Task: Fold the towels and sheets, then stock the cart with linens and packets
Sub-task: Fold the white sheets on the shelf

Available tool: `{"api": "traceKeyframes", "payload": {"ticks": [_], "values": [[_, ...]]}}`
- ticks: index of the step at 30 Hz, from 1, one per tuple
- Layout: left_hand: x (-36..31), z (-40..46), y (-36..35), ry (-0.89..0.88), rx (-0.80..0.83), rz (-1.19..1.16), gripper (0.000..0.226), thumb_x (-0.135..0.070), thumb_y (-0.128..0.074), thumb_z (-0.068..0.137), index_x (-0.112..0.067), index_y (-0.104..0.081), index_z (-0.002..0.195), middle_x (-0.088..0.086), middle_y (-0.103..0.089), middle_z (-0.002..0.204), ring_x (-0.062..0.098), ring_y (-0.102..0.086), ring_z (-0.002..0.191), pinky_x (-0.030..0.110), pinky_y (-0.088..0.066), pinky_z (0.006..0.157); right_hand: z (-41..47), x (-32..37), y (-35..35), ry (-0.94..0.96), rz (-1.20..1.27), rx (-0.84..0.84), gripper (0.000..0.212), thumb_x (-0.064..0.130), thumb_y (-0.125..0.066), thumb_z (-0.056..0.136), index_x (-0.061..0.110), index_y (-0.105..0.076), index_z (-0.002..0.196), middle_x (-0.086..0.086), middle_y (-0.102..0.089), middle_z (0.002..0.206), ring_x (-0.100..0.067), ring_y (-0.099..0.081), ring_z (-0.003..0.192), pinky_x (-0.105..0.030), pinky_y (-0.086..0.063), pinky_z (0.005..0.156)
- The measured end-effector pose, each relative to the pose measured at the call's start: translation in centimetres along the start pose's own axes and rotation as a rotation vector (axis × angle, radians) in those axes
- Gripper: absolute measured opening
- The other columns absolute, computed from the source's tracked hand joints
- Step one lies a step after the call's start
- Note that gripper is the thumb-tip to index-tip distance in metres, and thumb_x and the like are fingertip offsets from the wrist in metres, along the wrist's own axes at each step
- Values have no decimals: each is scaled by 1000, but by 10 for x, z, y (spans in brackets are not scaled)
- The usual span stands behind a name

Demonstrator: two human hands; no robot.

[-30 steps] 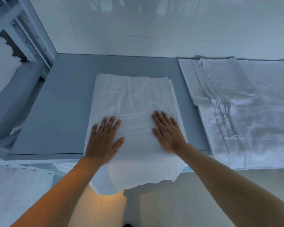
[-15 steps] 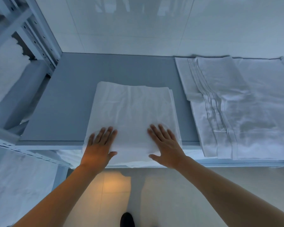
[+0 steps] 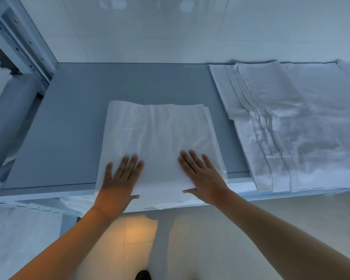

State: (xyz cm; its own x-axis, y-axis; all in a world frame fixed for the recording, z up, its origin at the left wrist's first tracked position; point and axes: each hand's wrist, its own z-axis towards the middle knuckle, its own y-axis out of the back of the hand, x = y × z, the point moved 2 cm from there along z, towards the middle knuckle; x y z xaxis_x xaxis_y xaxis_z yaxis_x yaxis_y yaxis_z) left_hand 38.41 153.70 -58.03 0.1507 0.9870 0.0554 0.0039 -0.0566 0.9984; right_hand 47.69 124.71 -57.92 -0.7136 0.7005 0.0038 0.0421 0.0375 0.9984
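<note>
Head view — hands [image 3: 164,178] flat on folded sheet [image 3: 160,136]

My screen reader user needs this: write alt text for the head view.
Both hands, left hand and right hand, press flat on a folded white sheet at the front edge of a grey shelf. More white linen with stitched stripes lies to the right.

wall [image 3: 150,27]: white glossy tiles | shelf [image 3: 69,122]: grey | floor [image 3: 210,239]: pale tiles, warm light patch
</note>
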Motion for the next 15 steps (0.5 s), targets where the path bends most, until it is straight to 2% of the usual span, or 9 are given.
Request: {"api": "traceKeyframes", "payload": {"ticks": [3, 6, 7, 9, 10, 11, 12, 13, 15], "values": [[-5, -10, 0, 26, 27, -18, 123, -35, -98, 60, -17, -28, 160, 10, -35, 164, 33, -41, 147, 65, -35, 112, -7, 13, 8, -12, -35, -2, 114, 46, -86, 74, 12, -24, 163, -8, -16, 171, -33, -20, 156, -56, -30, 121], [-2, -15, 4, 28, 138, 17, 100, -26, -68, 96, -29, 7, 162, -3, 12, 168, 20, -8, 159, 52, -14, 123, -14, 23, 20, -7, -32, -33, 102, 18, -95, 60, 10, -49, 152, -9, -42, 160, -32, -46, 143, -49, -50, 107], [1, -15, 13, 31, 188, 17, 91, -28, -58, 101, -32, 9, 162, -8, 18, 167, 15, -2, 159, 46, -10, 125, -15, 24, 26, 3, -33, -61, 96, 13, -96, 54, 10, -60, 142, -8, -54, 151, -30, -57, 134, -44, -58, 97], [6, -16, 42, 10, 165, -61, 80, -33, -67, 96, -38, -21, 161, -13, -11, 170, 10, -23, 155, 39, -25, 122, -13, 27, 45, 6, -15, -100, 81, 7, -98, 43, 11, -75, 121, -6, -72, 129, -26, -73, 111, -34, -63, 72], [9, -13, 63, -14, 104, -76, 81, -33, -85, 80, -36, -46, 151, -11, -41, 161, 13, -50, 141, 39, -44, 110, -9, 27, 57, -10, 9, -92, 73, 4, -95, 43, 12, -77, 114, -4, -76, 119, -26, -75, 100, -32, -62, 63], [14, -9, 81, -23, 78, -101, 82, -29, -99, 57, -30, -67, 132, -5, -67, 137, 18, -71, 113, 39, -59, 88, -1, 27, 71, -45, 37, -58, 65, 3, -91, 50, 13, -74, 113, -2, -76, 112, -27, -75, 94, -32, -59, 59], [22, -4, 98, -16, 29, -99, 82, -22, -105, 38, -25, -77, 115, -1, -77, 113, 24, -78, 86, 37, -62, 68, 9, 26, 88, -87, 49, -27, 58, 4, -85, 61, 15, -71, 116, -1, -75, 108, -28, -73, 91, -33, -56, 61], [32, 1, 115, 5, -9, -106, 80, -16, -105, 33, -22, -80, 108, 0, -79, 101, 26, -77, 73, 37, -61, 58, 22, 24, 107, -125, 38, -30, 53, 7, -78, 70, 17, -67, 121, -1, -73, 106, -29, -71, 91, -35, -54, 64], [51, 20, 152, 62, -32, -130, 73, -11, -102, 43, -19, -79, 112, 2, -79, 99, 29, -77, 74, 39, -60, 56, 50, 20, 150, -170, 0, -107, 48, 11, -70, 79, 21, -64, 125, -1, -70, 104, -30, -68, 94, -37, -51, 70]]}}
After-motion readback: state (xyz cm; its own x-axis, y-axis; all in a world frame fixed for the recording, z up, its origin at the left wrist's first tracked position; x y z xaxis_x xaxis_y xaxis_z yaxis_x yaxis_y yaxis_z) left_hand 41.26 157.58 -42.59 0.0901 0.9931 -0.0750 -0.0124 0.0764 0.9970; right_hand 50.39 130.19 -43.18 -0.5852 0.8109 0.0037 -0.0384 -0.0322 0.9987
